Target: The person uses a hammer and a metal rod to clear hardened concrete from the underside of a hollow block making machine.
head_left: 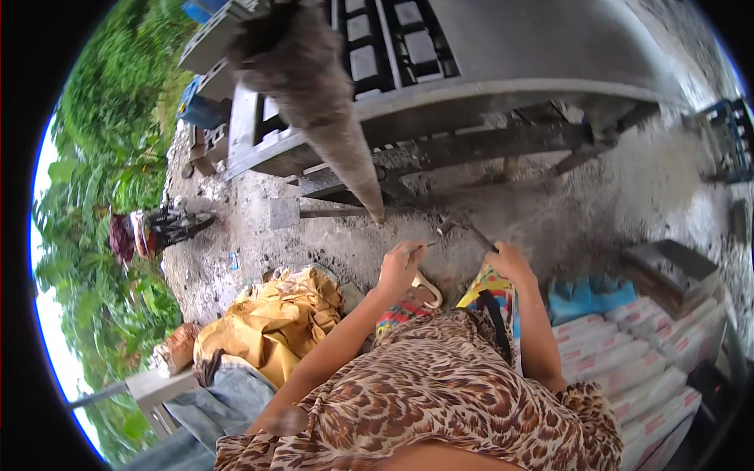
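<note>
Just ahead of my body, my left hand (399, 268) is closed on a short thin rod (421, 248), perhaps a nail; its kind is too small to make out. My right hand (510, 263) grips the handle of a hammer (481, 238), whose head (446, 228) points left toward the rod, apart from it. Both hands are in the air over the grey floor (314, 239). Beyond them rises a rough wooden post (334, 118), its lower end tapering close to my left hand.
A metal table (534, 55) with black moulds (393, 39) stands ahead. A yellow tarp (275, 322) lies at left, stacked white sacks (620, 345) at right beside a blue plastic sheet (589, 298). A motorcycle (169, 228) is parked far left, near greenery.
</note>
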`<control>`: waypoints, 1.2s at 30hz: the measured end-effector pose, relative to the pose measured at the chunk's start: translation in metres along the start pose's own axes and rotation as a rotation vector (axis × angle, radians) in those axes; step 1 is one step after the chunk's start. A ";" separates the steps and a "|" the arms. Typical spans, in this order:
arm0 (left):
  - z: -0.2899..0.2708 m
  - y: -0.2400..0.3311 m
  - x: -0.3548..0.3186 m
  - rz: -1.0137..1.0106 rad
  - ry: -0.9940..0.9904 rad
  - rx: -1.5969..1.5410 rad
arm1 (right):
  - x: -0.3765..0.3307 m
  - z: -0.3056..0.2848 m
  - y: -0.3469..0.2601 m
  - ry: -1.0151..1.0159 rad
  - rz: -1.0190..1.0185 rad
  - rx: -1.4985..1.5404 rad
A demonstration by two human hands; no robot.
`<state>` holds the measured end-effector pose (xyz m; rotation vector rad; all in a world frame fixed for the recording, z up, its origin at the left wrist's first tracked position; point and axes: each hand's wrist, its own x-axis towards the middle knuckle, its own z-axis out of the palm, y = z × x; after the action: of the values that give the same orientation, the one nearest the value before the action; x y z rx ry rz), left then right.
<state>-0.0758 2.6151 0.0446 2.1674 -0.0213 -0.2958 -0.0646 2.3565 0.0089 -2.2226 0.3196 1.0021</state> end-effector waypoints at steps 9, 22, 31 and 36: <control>0.070 -0.094 0.056 0.275 0.008 0.175 | 0.098 -0.004 0.085 0.129 -0.004 0.033; 0.082 -0.134 0.126 0.810 0.271 0.050 | 0.320 -0.012 0.149 -0.043 -0.118 0.105; 0.103 -0.176 0.109 0.730 -0.050 -0.076 | 0.349 0.053 0.141 0.065 -0.716 -0.169; 0.121 -0.247 0.130 0.748 -0.237 0.405 | 0.350 0.067 0.111 0.333 -1.215 -0.005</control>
<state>0.0008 2.6442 -0.2485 2.3237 -1.0763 -0.1112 0.0813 2.3354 -0.3337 -2.0076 -0.8187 -0.0293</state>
